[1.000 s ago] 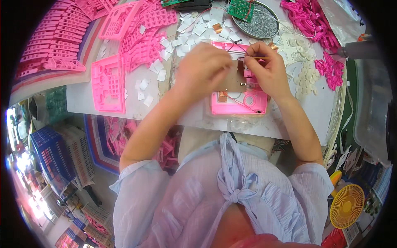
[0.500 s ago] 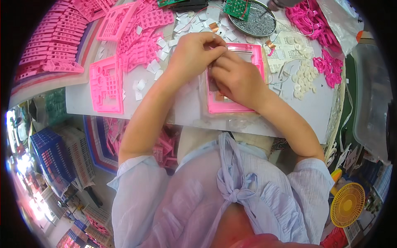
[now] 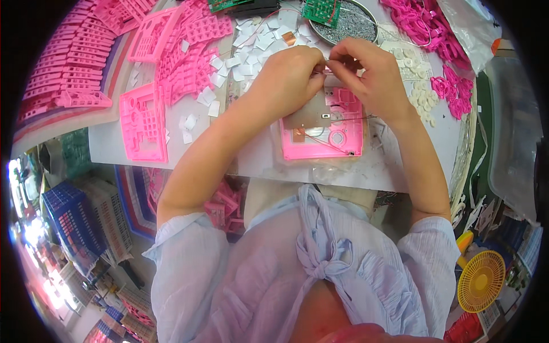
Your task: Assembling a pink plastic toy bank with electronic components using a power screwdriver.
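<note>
Head view: left hand (image 3: 289,77), right hand (image 3: 372,74) pinch thin wire over pink housing (image 3: 331,134) near table edge (image 3: 251,171).

- Pink plastic case (image 3: 337,134): a flat, roughly square shell lying open side up on the white table (image 3: 257,163), near its front edge; a round moulded ring shows in its lower right part.
- Grey sheet (image 3: 309,116): a thin, dull rectangle lying tilted over the case's upper left corner, with a small dark slot near its right edge.
- Copper patch (image 3: 298,135): a small brownish square at the case's left edge, just below the grey sheet.
- Thin wires (image 3: 320,140): fine strands crossing the case's lower half.
</note>
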Motion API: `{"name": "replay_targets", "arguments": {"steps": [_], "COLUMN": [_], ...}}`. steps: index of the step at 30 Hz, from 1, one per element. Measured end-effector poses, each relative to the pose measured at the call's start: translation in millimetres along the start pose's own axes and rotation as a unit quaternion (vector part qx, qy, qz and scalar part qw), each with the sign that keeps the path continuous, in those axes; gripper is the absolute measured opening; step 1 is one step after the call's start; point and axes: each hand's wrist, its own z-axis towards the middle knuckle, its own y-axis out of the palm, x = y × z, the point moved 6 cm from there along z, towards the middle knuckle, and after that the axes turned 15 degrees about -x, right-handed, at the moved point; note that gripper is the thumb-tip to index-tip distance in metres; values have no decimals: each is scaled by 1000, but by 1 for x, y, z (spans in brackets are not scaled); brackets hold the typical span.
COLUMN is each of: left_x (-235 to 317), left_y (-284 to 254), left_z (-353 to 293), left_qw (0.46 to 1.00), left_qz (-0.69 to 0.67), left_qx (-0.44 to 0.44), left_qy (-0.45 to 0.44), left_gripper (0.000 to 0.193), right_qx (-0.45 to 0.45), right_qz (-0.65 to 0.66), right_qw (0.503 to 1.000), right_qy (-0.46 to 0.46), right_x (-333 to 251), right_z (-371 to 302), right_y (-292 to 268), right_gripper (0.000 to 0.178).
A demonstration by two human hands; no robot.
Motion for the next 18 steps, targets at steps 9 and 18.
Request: {"name": "replay_targets", "arguments": {"steps": [9,18], "left_x": [5,2], "left_y": [-6,-2], "left_z": [-28,-26], "left_qw": [990,988], "left_qz": [4,-25], "left_qx": [137,137], "left_qy": [17,74], "left_gripper": [19,13], "right_qx": [-38,-135], "right_qz": [-253,-201], "right_qw": [967,968], "right_qy": [-22,64], "right_x": [-4,-33], "right_z": [-10,-46], "right_y": [15,28], "right_gripper": [13,12]}}
